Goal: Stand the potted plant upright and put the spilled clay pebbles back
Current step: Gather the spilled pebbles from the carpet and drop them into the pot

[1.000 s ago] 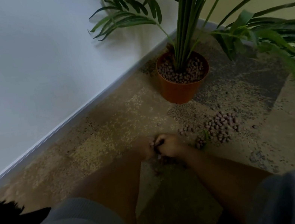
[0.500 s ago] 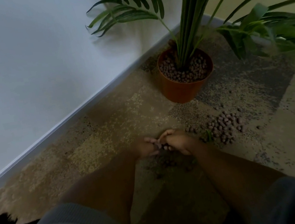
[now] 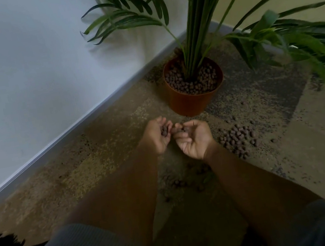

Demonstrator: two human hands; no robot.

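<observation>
An orange pot (image 3: 188,103) with a tall green palm stands upright near the wall, filled with brown clay pebbles (image 3: 193,80). A pile of spilled pebbles (image 3: 237,139) lies on the carpet to its front right, and a few more (image 3: 178,183) sit in shadow between my forearms. My left hand (image 3: 157,136) and my right hand (image 3: 194,138) are raised palms-up side by side just in front of the pot, each cupped around a few pebbles.
A white wall with a grey skirting board (image 3: 72,132) runs diagonally on the left. Long palm fronds (image 3: 317,47) hang over the floor on the right. The mottled brown carpet (image 3: 98,156) carries scattered crumbs of dirt around the pot.
Both hands have lifted off the carpet with pebbles in them and turned palms-up, moving toward the pot. The view has tilted slightly.
</observation>
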